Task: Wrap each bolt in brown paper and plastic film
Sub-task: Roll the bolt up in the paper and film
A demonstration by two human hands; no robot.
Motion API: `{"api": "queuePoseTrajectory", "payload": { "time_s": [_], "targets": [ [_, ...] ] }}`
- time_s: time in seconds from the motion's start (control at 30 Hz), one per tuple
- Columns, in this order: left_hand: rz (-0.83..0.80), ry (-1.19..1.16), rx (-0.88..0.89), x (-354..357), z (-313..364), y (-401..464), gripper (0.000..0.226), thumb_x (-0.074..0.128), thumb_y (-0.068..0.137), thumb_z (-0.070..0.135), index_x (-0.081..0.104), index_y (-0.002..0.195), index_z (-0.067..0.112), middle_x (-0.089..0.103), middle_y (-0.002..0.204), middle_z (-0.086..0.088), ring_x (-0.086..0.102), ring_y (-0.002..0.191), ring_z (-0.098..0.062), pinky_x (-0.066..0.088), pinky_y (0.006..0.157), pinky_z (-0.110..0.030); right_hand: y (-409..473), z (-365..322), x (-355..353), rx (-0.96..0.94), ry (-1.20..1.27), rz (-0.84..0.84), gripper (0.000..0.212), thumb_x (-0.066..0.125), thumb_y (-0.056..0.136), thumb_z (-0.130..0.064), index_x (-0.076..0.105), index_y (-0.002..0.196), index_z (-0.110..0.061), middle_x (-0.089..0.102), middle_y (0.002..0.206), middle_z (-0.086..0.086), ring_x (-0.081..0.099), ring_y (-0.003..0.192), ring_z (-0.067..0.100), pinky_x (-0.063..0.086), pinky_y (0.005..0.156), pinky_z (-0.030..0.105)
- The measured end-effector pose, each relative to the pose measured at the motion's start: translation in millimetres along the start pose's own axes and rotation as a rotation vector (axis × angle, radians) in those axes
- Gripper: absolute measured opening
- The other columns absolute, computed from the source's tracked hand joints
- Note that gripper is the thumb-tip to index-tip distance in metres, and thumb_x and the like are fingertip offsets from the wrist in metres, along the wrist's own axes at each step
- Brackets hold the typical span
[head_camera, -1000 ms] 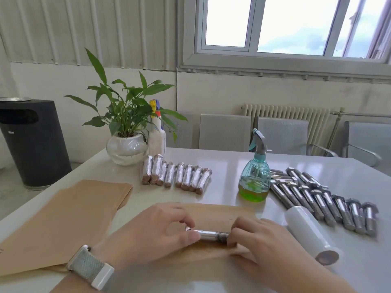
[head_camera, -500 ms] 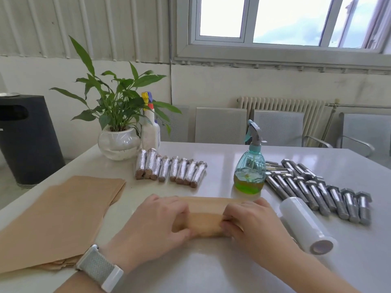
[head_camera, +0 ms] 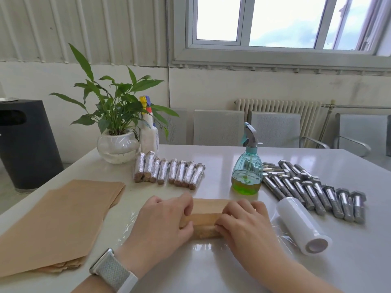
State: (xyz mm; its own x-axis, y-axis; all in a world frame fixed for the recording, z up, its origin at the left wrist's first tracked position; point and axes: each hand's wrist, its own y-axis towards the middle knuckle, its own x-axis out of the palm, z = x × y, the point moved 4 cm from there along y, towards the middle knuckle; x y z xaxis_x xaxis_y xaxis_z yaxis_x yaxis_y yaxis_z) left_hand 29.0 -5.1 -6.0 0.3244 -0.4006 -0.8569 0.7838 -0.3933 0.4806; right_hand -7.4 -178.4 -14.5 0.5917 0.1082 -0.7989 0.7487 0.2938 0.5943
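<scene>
**Bolt wrapping station, mid-roll**

Both hands are on one brown paper roll [head_camera: 204, 224], lower centre of the frame, sitting on a sheet of clear plastic film [head_camera: 203, 247] spread on the white table [head_camera: 349, 261]. The left hand [head_camera: 164, 224] has its fingers curled over the roll's left end with the thumb tucked under; the right hand [head_camera: 246, 226] grips the right end the same way. The bolt itself is hidden inside the paper.

Far left is the stack of brown paper sheets [head_camera: 57, 225]. Just above centre is a row of wrapped bolts [head_camera: 169, 173]. On the right, the bare bolts [head_camera: 313, 192] lie side by side, with the film roll [head_camera: 302, 226] just below them. A green spray bottle [head_camera: 247, 166] stands between the two bolt groups. The potted plant [head_camera: 117, 123] sits upper left, with a white bottle [head_camera: 149, 134] right beside it.
</scene>
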Motion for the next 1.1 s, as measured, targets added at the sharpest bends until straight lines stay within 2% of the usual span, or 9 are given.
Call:
{"api": "queuePoseTrajectory", "payload": {
  "time_s": [0.13,0.27,0.43,0.53,0.73,0.83,0.9,1.03,1.1],
  "targets": [
    [-0.009,0.011,0.059,1.9,-0.3,-0.3,0.014,0.053,0.088,0.04,0.04,0.087,0.035,0.06,0.086,0.016,0.042,0.068,-0.01,0.029,0.077,-0.014,2.6,0.2,-1.8,-0.003,0.045,-0.039,0.018,0.071,0.075,-0.043,0.065,0.063,-0.031,0.058,0.068,-0.014,0.061,0.068,0.015,0.036,0.069,0.032],
    [-0.018,0.035,0.093,0.4,-0.7,0.6,0.003,0.061,0.085,0.036,0.059,0.084,0.034,0.063,0.081,0.017,0.051,0.065,-0.007,0.035,0.075,-0.018,3.2,0.9,2.2,0.02,0.156,-0.118,0.021,0.085,0.066,-0.038,0.066,0.063,-0.029,0.059,0.069,-0.013,0.062,0.068,0.014,0.047,0.058,0.029],
    [0.002,0.053,0.137,-1.2,-0.7,1.1,0.01,0.072,0.08,0.034,0.068,0.07,0.032,0.066,0.076,0.019,0.059,0.065,-0.005,0.042,0.075,-0.023,3.2,4.9,8.1,0.04,0.308,-0.121,0.016,0.078,0.078,-0.028,0.069,0.07,-0.017,0.064,0.076,-0.004,0.06,0.075,0.023,0.041,0.066,0.027],
    [0.021,0.086,0.233,-1.5,2.7,1.6,0.012,0.067,0.076,0.032,0.07,0.064,0.031,0.066,0.077,0.019,0.062,0.068,-0.007,0.034,0.075,-0.025,2.8,6.7,12.5,0.032,0.332,-0.135,0.018,0.071,0.086,-0.034,0.07,0.079,-0.018,0.065,0.084,-0.005,0.057,0.085,0.021,0.037,0.072,0.026],
    [-0.058,0.054,0.162,8.3,-3.9,3.2,0.021,0.048,0.097,0.038,0.067,0.091,0.032,0.064,0.097,0.019,0.055,0.094,-0.004,0.027,0.092,-0.024,3.4,8.8,17.5,0.087,0.402,-0.174,0.018,0.065,0.09,-0.039,0.067,0.089,-0.022,0.062,0.092,-0.01,0.051,0.093,0.012,0.037,0.077,0.021],
    [-0.04,-0.163,0.01,11.6,-10.4,4.9,0.007,0.055,0.092,0.035,0.061,0.091,0.036,0.068,0.088,0.024,0.053,0.089,0.003,0.025,0.094,-0.015,4.7,11.0,19.5,0.122,0.456,-0.212,0.014,0.066,0.09,-0.035,0.064,0.089,-0.021,0.058,0.089,-0.011,0.046,0.086,0.008,0.034,0.072,0.012],
    [-0.028,-0.244,-0.019,9.5,-11.1,2.9,0.015,0.058,0.089,0.031,0.049,0.093,0.042,0.068,0.081,0.025,0.05,0.09,0.006,0.023,0.093,-0.009,5.0,10.9,19.8,0.118,0.473,-0.238,0.013,0.067,0.09,-0.033,0.062,0.088,-0.021,0.057,0.087,-0.01,0.043,0.083,0.007,0.033,0.071,0.009],
    [0.015,-0.024,0.2,8.4,-1.6,0.7,0.01,0.065,0.08,0.027,0.064,0.079,0.037,0.066,0.078,0.023,0.059,0.078,-0.003,0.03,0.089,-0.027,5.3,10.7,21.1,0.108,0.489,-0.275,0.013,0.065,0.092,-0.033,0.055,0.086,-0.025,0.054,0.087,-0.011,0.043,0.084,0.006,0.033,0.071,0.01],
    [0.034,0.01,0.266,6.6,2.1,0.8,0.005,0.067,0.074,0.031,0.069,0.072,0.036,0.066,0.071,0.023,0.06,0.07,-0.005,0.031,0.085,-0.028,5.5,10.8,22.1,0.096,0.486,-0.278,0.012,0.063,0.093,-0.033,0.055,0.09,-0.024,0.051,0.086,-0.015,0.04,0.082,0.001,0.032,0.073,0.009]
  ]
}}
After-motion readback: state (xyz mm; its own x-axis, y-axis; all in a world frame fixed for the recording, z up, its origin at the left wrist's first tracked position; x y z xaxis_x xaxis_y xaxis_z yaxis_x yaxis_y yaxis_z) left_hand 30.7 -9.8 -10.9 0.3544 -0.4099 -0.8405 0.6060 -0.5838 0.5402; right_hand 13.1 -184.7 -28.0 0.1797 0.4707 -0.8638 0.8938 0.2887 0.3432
